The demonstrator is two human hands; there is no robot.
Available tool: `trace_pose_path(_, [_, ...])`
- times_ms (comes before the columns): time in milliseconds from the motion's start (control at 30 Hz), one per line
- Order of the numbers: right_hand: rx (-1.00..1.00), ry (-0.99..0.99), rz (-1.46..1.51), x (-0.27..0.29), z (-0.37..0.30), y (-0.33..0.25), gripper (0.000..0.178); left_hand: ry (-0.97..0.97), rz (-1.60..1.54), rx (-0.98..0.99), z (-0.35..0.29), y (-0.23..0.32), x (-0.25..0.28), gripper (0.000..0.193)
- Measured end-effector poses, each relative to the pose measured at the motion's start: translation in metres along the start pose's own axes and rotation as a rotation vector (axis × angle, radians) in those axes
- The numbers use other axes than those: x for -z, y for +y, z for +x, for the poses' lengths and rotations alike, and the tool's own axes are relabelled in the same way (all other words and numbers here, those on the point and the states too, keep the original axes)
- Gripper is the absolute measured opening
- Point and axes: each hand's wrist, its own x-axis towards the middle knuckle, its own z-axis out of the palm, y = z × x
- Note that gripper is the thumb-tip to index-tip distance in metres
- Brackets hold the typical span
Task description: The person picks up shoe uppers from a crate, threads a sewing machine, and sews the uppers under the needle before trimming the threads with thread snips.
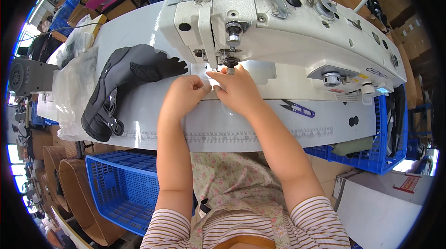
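Note:
A white industrial sewing machine [297, 30] stands over the grey table, its needle area in front of me. Both my hands meet just below the needle and presser foot. My left hand [182, 95] is closed, thumb against curled fingers; whatever it pinches is too small to make out. Close beside it, my right hand [238, 90] has its fingers bent together at the needle, partly behind the needle bar, and what they hold cannot be seen. To the left of my hands lies a black boot-shaped piece [123, 75] with a jagged edge toward the needle.
Purple-handled thread snips [299, 108] lie right of my forearm. A printed ruler strip [223, 134] runs along the table's front edge. Blue crates [125, 188] stand below left and at the right [382, 137]. Clear plastic [74, 95] drapes the left end; a white box [378, 207] sits lower right.

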Motion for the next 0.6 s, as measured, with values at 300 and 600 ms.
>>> trace_pose_path(300, [-0.018,-0.027,-0.117,0.005,-0.002,-0.004,0.039,0.163,0.165,0.017,0.013,-0.019,-0.017,0.026])
trace_pose_path(600, [0.000,0.012,-0.167,0.000,-0.001,-0.002,0.031,0.518,0.483,-0.014,0.031,-0.016,-0.041,0.026])
